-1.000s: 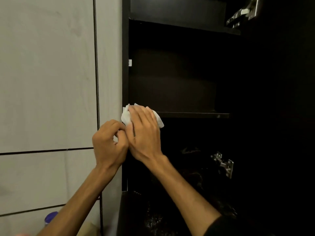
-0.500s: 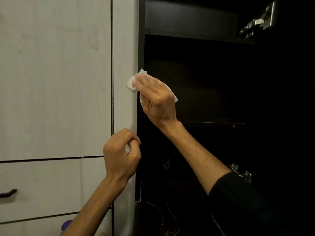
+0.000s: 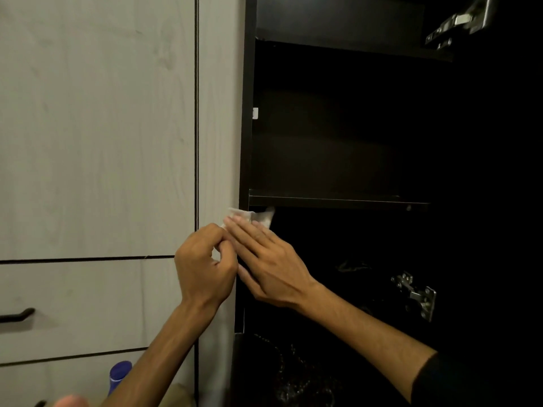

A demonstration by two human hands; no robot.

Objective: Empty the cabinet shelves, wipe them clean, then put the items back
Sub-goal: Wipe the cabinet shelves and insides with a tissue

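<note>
Pressing my right hand [image 3: 264, 259] flat, fingers straight and together, I hold a small crumpled white wipe [image 3: 249, 216] against the dark front edge of the cabinet's left side panel [image 3: 244, 127]. The wipe peeks out beyond my fingertips, just under the front lip of the dark shelf board [image 3: 338, 201] that runs off to the right above my knuckles. My left hand [image 3: 204, 265] sits just beside the right one, touching it, fingers curled in tight; I cannot tell whether they pinch a corner of the wipe or nothing at all.

The shelves I can see above my fingers look bare, so I judge I am in the wiping stage. Below my right wrist the cabinet is too dark to read.

What could go wrong: only flat pressure keeps the wipe in place, so if I ease off while sliding, it could slip out past my fingertips and drop into the dark space beneath. The wipe is bunched small, so my bare fingers may rub the edge and leave smears. The metal door hinge [image 3: 417, 295] juts out to the right of my forearm, and a wide sweep could catch my sleeve or skin on it. A blue-capped bottle [image 3: 120, 374] stands below my left forearm; a dropped elbow could knock it.
</note>
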